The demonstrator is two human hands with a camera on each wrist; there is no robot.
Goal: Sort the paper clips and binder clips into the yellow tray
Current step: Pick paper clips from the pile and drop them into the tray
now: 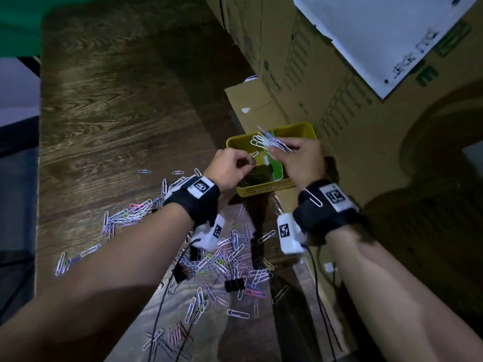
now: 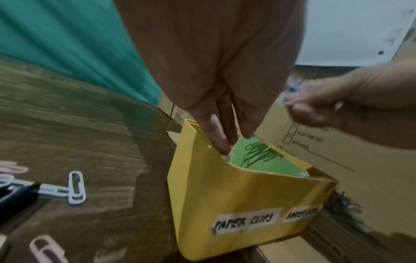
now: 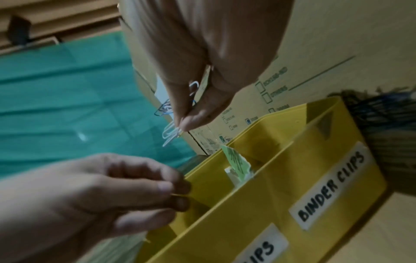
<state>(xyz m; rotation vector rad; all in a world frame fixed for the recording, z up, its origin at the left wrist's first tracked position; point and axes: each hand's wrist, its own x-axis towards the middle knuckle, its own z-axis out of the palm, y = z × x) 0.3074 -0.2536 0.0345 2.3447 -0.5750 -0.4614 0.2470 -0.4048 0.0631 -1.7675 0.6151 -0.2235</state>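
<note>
The yellow tray (image 1: 261, 190) stands against the boxes; its front labels read PAPER CLIPS and BINDER CLIPS, and a green divider (image 2: 258, 156) splits it. Over the tray my right hand (image 1: 277, 150) pinches a bunch of paper clips (image 1: 265, 141) that fan out to the left, also seen in the right wrist view as pale clips (image 3: 171, 132). My left hand (image 1: 249, 159) hovers over the tray's left compartment and pinches a single paper clip (image 1: 253, 154) between thumb and finger. Many loose paper clips (image 1: 230, 254) and black binder clips (image 1: 234, 284) lie on the table below my wrists.
Stacked cardboard boxes (image 1: 326, 87) rise directly behind and right of the tray. The dark wooden table (image 1: 104, 113) stretches away to the left, with a green sheet (image 1: 18, 24) at its far corner. One paper clip (image 1: 313, 198) hangs on my right wrist strap. Thin black cables run under both forearms.
</note>
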